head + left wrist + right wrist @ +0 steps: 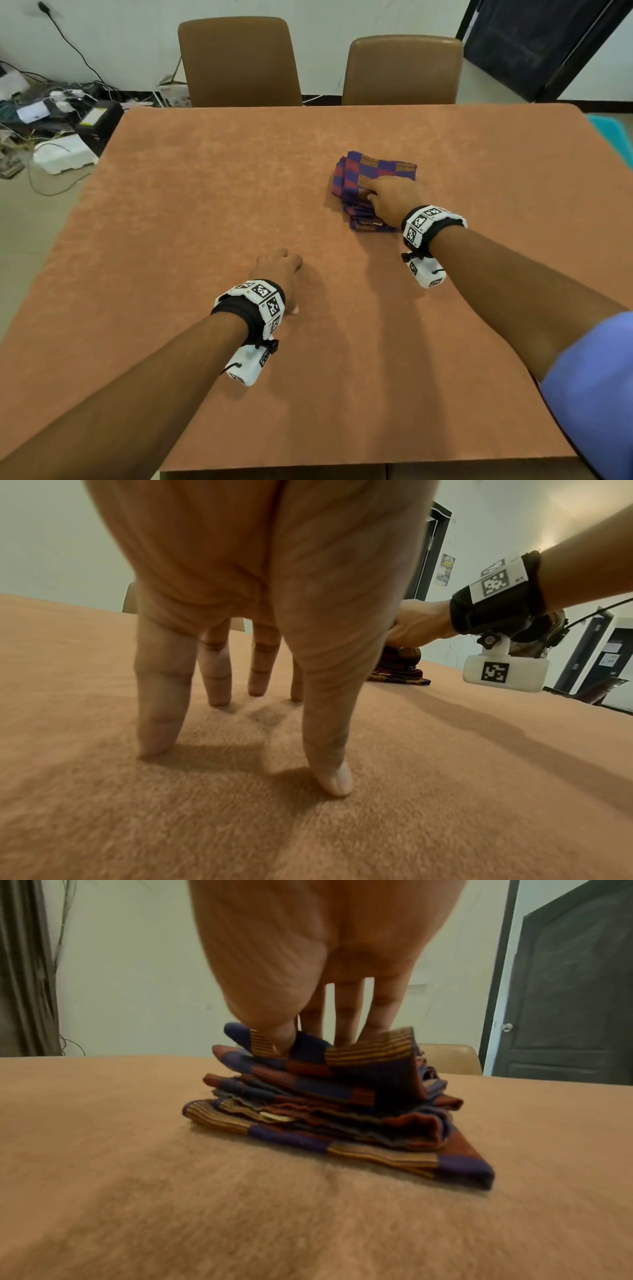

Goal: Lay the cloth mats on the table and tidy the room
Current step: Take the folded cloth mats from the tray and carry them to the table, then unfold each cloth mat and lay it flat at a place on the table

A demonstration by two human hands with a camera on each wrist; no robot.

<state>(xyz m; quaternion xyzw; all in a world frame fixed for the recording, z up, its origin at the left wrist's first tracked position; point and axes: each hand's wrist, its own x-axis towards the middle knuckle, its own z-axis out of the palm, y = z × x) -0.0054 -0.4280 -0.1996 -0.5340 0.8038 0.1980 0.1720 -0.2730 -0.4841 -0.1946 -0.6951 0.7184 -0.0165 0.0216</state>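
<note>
A stack of folded cloth mats (pixel 373 173) in purple, red and orange checks lies right of centre on the table (pixel 205 205), which has an orange-brown cover. My right hand (pixel 390 198) comes down on the stack from above. In the right wrist view its thumb and fingers (pixel 346 1015) pinch the top mat (pixel 369 1050), whose edges curl up around them. My left hand (pixel 279 274) is nearer to me and holds nothing. Its straight fingers (pixel 161 710) stand with their tips on the table cover. The stack of mats (pixel 400 672) shows small behind that hand.
Two brown chairs (pixel 238 61) (pixel 402 70) stand at the table's far side. Cables, chargers and white boxes (pixel 51 113) litter the floor at the far left. A dark door (pixel 534 44) is at the back right, and a teal object (pixel 613 132) sits beyond the table's right edge.
</note>
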